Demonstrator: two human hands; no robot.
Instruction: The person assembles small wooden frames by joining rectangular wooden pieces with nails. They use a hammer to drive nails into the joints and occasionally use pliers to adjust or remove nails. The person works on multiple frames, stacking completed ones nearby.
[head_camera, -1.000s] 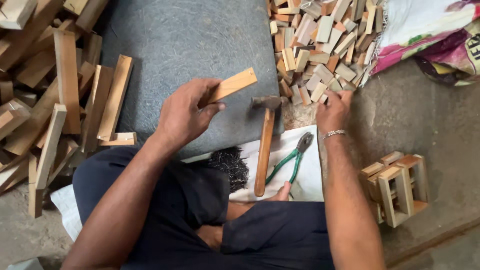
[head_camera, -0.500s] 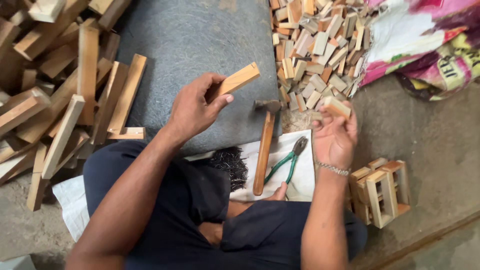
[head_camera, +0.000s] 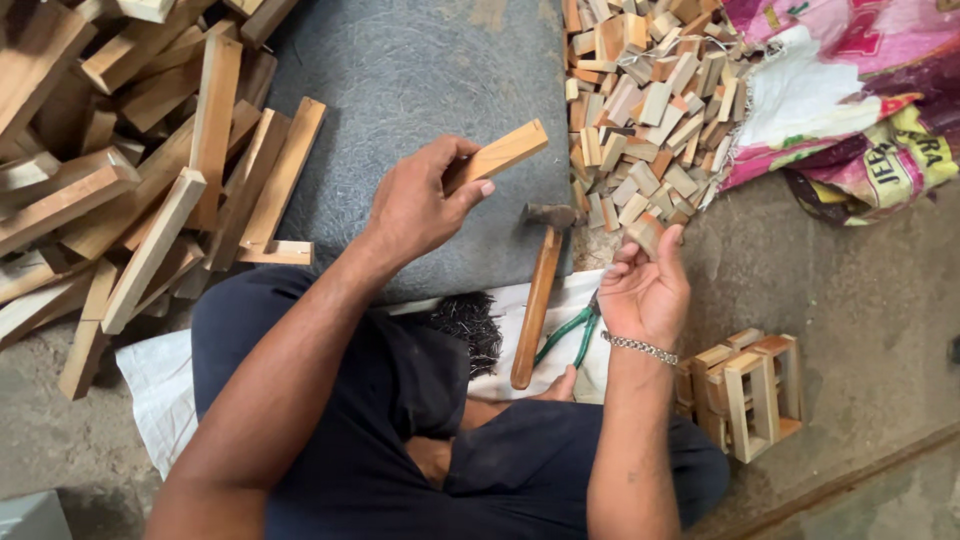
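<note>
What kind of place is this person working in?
Probably a small floor-level woodworking workshop: piles of cut wooden slats and small blocks, a hammer beside loose nails, and finished small wooden frames.

My right hand covers pliers jaws beside hammer; small block half hidden by fingers; plank pile cut off left of hammer.

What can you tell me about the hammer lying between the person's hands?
The hammer has a long, light-brown wooden handle and a small, dark, worn-looking metal head. It lies flat and unheld, almost upright in the picture, tilted slightly right at the top. The head rests near the edge of the grey stone slab; the handle runs down over a white sheet towards the person's lap. Green-handled pliers lie just to its right and a heap of dark nails to its left. Neither hand touches it.
</note>
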